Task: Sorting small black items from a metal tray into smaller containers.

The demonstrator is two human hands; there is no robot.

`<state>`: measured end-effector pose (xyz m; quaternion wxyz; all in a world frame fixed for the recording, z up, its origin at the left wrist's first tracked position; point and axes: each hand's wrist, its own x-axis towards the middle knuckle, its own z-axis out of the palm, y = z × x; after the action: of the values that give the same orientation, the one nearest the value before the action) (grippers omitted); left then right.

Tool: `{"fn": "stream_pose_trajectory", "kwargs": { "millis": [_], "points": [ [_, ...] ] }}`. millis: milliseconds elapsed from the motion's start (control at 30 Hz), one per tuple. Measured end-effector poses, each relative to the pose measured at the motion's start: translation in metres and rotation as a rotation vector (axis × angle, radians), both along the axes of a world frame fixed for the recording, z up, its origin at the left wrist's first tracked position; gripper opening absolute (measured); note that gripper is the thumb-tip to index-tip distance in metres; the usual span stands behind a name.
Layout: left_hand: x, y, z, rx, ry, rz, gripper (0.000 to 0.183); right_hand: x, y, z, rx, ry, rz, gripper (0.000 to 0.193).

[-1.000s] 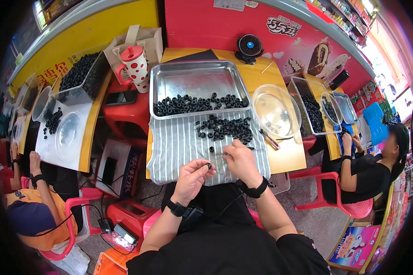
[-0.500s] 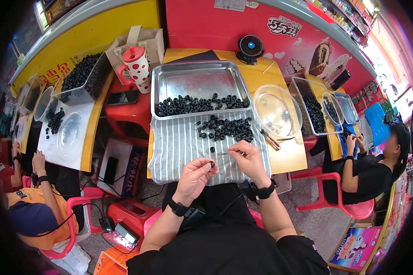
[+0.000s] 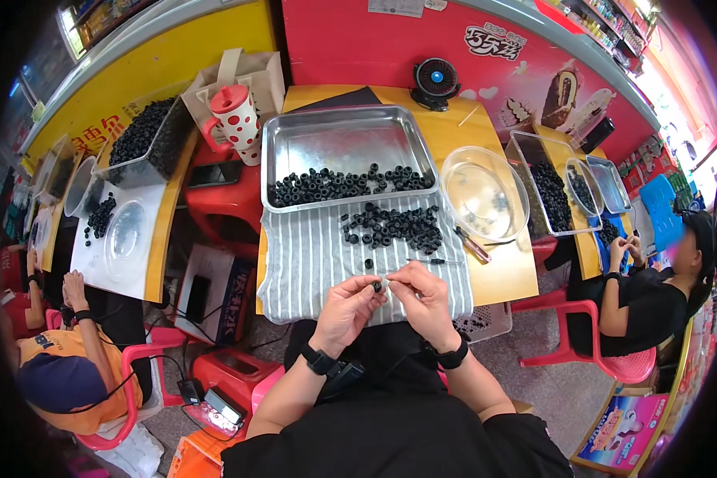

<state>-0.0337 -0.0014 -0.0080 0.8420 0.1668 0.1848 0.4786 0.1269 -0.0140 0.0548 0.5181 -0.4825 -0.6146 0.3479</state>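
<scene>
Just below the middle of the frame, the left hand [image 3: 349,309] and the right hand [image 3: 424,296] meet over the near edge of a striped grey cloth [image 3: 311,255] spread on a yellow desk [image 3: 506,275]. The left hand's fingers are pinched together on a small black ring [image 3: 377,285], and the right hand's fingertips are closed on a tiny pale piece [image 3: 385,282] that touches the ring. Both wrists carry black bands.

On the cloth, above the hands, lies a loose heap of black rings [image 3: 394,225], with one single ring [image 3: 368,264] apart from it, nearer the hands. A thin tool [image 3: 434,260] lies just right of that ring. Further up the frame stands a metal tray [image 3: 344,147] with a row of black rings [image 3: 334,185] along its near side. Right of the tray is a clear round bowl [image 3: 484,191], and a small black fan [image 3: 436,81] stands at the desk's far edge.

To the upper left, a red mug with white dots [image 3: 235,119] sits by a clear bin of black rings [image 3: 145,143]. Other people sit at the left and right edges of the frame.
</scene>
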Motion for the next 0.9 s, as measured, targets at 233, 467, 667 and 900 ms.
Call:
{"fn": "stream_pose_trajectory", "kwargs": {
  "millis": [233, 467, 667, 900],
  "points": [
    [-0.016, 0.001, -0.002, 0.033, -0.01, 0.076, 0.019, 0.018, 0.01, -0.028, 0.052, -0.437, -0.117, 0.01],
    [-0.022, 0.004, -0.005, 0.026, 0.018, 0.103, 0.02, 0.014, 0.03, -0.01, 0.137, -0.464, -0.275, 0.012],
    [-0.025, 0.005, -0.007, 0.031, 0.005, 0.094, 0.019, 0.003, 0.061, -0.008, 0.171, -0.723, -0.093, 0.008],
    [-0.026, 0.004, -0.011, 0.095, -0.006, 0.058, 0.021, -0.003, 0.082, -0.015, 0.038, -0.955, 0.037, 0.012]
  ]
}}
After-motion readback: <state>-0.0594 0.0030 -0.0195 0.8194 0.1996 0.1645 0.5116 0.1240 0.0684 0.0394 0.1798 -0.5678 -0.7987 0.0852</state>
